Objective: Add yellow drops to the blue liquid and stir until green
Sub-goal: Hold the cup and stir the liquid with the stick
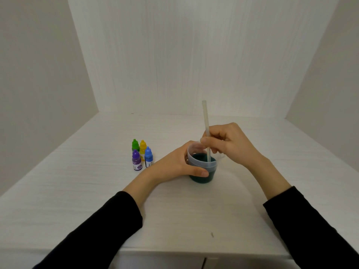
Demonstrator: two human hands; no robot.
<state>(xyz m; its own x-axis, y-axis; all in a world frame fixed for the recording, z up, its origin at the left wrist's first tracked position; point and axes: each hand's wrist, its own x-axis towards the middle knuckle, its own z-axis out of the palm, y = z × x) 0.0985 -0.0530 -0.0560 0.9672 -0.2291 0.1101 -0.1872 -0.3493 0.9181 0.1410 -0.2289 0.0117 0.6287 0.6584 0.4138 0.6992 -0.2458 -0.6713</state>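
Head view: stirring in the cup

We see the clear cup (202,166) standing near the table's (77,191) middle, holding dark teal-green liquid (200,158). Our left hand (178,164) wraps the cup from its 9 o'clock side. Our right hand (227,141) pinches the pale stirring stick (206,125), upright, its lower end in the liquid. At the cup's 9 o'clock stand four dropper bottles: green (135,146), yellow (143,147), purple (136,161), blue (148,157).
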